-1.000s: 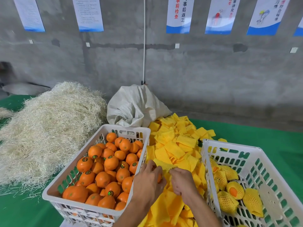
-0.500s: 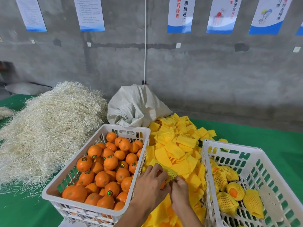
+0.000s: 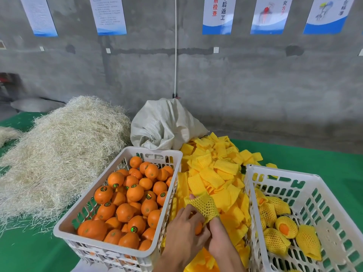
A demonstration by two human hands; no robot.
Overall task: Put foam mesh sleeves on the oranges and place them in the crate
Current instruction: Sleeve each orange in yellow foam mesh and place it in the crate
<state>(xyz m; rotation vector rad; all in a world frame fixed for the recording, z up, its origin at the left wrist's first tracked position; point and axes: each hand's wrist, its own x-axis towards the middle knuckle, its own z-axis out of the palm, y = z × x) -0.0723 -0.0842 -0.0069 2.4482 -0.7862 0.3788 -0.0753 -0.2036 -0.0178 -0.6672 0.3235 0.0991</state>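
Between white slatted crates, both hands (image 3: pixel 204 232) stretch netted foam sleeve (image 3: pixel 204 206) over round orange (image 3: pixel 198 228).

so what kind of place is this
Probably a fruit packing station: a crate of bare oranges, a pile of yellow foam mesh sleeves, a second crate with sleeved fruit, and work posters on a concrete wall.

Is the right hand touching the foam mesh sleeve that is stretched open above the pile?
Touching. The head view shows the right hand with its fingers hidden inside the foam mesh sleeve, stretching it; the left hand holds an orange.
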